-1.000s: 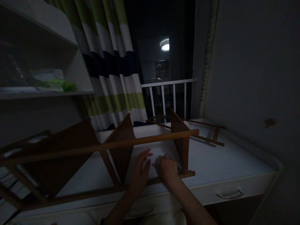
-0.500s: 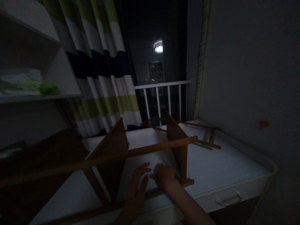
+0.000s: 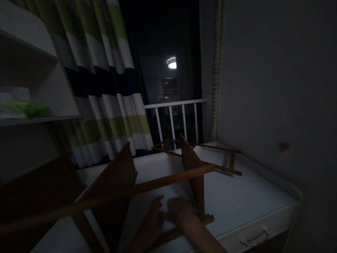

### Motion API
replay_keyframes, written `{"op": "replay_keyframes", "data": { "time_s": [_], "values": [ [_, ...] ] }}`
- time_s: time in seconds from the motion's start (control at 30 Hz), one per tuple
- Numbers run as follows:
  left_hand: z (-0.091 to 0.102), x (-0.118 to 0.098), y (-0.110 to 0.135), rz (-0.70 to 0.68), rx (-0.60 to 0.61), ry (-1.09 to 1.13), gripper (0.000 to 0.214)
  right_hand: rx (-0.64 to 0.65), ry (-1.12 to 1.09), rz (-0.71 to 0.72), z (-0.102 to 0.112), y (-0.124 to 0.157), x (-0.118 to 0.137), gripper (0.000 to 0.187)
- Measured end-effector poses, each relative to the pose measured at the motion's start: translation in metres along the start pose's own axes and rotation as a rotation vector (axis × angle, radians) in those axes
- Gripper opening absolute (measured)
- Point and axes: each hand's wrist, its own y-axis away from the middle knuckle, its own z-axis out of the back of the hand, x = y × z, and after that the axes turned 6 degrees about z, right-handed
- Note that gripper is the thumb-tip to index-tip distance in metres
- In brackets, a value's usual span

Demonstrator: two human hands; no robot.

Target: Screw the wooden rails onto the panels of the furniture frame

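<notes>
A brown wooden shelf rack (image 3: 147, 186) lies on its side on a white desk (image 3: 223, 200), its dark shelf boards standing on edge. My left hand (image 3: 151, 219) reaches in below the upper rail, its fingers stretched up and apart from the palm, though blurred. Close beside it on the right is my right hand (image 3: 181, 212), with fingers curled closed near the lower rail and the right-hand board (image 3: 191, 161). Whatever those fingers grip is hidden by the hand and the dim light.
Behind the rack, a thin wooden frame (image 3: 223, 170) lies on the desk. A white railing (image 3: 176, 104) crosses the dark window. Striped curtains (image 3: 105, 105) hang at left beside a white shelf unit (image 3: 65, 91) holding a green-and-white package (image 3: 26, 107). A drawer handle (image 3: 255, 237) sticks out at front right.
The view has tilted up and turned slightly right, so everything sits lower and further left. My left hand has come nearer to my right hand. The rack looks unmoved on the desk.
</notes>
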Motion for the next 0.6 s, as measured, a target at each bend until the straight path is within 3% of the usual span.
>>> {"op": "replay_keyframes", "data": {
  "time_s": [0.13, 0.23, 0.37, 0.6],
  "values": [
    [0.011, -0.006, -0.007, -0.01, 0.088, -0.065, 0.038, -0.04, 0.002, 0.006, 0.01, 0.012, -0.006, 0.026],
    [0.018, -0.021, -0.011, -0.049, 0.211, -0.106, 0.029, -0.022, 0.021, -0.002, 0.015, 0.017, 0.0, 0.031],
    [0.013, -0.032, -0.012, -0.082, 0.294, -0.187, 0.018, 0.034, 0.044, 0.024, 0.015, 0.016, 0.011, 0.031],
    [0.003, -0.027, -0.014, -0.055, 0.33, -0.249, 0.004, 0.066, 0.102, 0.029, 0.007, 0.013, 0.008, 0.032]
  ]
}}
